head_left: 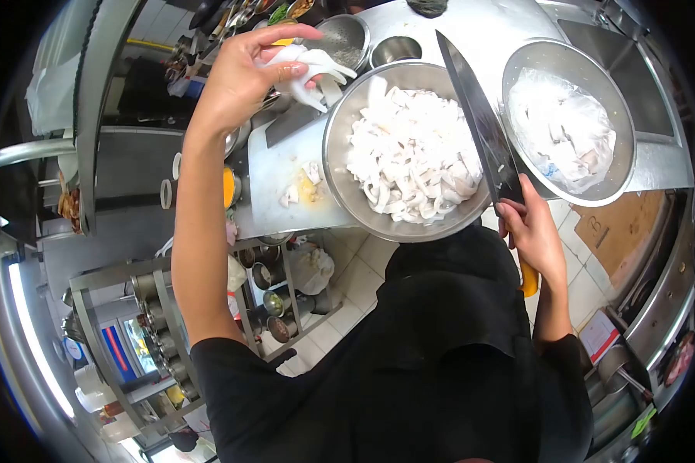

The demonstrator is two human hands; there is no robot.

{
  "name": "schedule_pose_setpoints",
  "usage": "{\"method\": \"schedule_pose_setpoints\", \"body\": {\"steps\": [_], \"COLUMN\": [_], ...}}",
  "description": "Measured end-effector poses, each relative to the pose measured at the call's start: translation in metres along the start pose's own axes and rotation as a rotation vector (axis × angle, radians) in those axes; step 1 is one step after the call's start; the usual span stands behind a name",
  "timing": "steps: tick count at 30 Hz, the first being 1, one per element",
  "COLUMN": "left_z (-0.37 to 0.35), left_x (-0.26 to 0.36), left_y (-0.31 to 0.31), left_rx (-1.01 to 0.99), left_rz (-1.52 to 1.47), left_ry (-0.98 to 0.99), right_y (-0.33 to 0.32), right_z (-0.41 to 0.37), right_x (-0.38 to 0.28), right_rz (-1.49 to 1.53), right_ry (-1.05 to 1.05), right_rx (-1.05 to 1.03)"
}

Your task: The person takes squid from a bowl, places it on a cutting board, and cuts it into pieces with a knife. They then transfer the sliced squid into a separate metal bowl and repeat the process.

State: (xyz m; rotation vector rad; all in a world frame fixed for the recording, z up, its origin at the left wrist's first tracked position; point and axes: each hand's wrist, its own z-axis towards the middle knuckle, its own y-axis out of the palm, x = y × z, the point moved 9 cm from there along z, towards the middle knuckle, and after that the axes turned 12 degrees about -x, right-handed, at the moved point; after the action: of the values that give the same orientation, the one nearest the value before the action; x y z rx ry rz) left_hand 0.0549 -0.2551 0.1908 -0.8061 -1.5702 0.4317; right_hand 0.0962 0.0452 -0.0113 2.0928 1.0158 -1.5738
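My left hand (259,73) is closed on several white strips (316,63) that look like squid, held up left of a large steel bowl (334,177). A heap of similar cut squid strips (417,154) fills much of that bowl. My right hand (534,231) grips a long knife (479,116) near its yellow handle. The dark, wide blade points away from me, over the bowl's right rim. A colander (625,147) stands to the right of the knife, with a clear plastic bag (564,131) of whitish pieces in it.
A white cutting board (274,204) on the left carries small scraps (307,185) and yellowish liquid. Beyond the bowl stand a small steel pot (395,50) and a strainer (347,38). A sink (625,62) lies at the far right, shelves (162,301) at the lower left.
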Motion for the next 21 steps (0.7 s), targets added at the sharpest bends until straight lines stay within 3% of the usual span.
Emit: {"method": "schedule_pose_setpoints", "body": {"steps": [2,4,6,15,21], "left_z": [0.004,0.007,0.012,0.018,0.021], "left_x": [0.003,0.010,0.010,0.036,0.029], "left_y": [0.000,-0.001,-0.001,-0.015,-0.039], "left_rx": [0.002,0.036,0.033,-0.031,0.077], "left_rz": [0.000,0.045,0.009,0.037,0.384], "left_ry": [-0.018,-0.079,-0.074,-0.018,-0.207], "right_y": [-0.007,-0.012,-0.016,-0.024,-0.028], "right_z": [-0.005,-0.009,-0.012,-0.020,-0.026], "right_x": [0.003,0.007,0.012,0.017,0.017], "right_rz": [0.001,-0.003,-0.011,-0.011,0.041], "right_ry": [-0.074,-0.015,0.037,-0.087,0.024], "right_rx": [0.065,0.060,0.051,0.092,0.107]}}
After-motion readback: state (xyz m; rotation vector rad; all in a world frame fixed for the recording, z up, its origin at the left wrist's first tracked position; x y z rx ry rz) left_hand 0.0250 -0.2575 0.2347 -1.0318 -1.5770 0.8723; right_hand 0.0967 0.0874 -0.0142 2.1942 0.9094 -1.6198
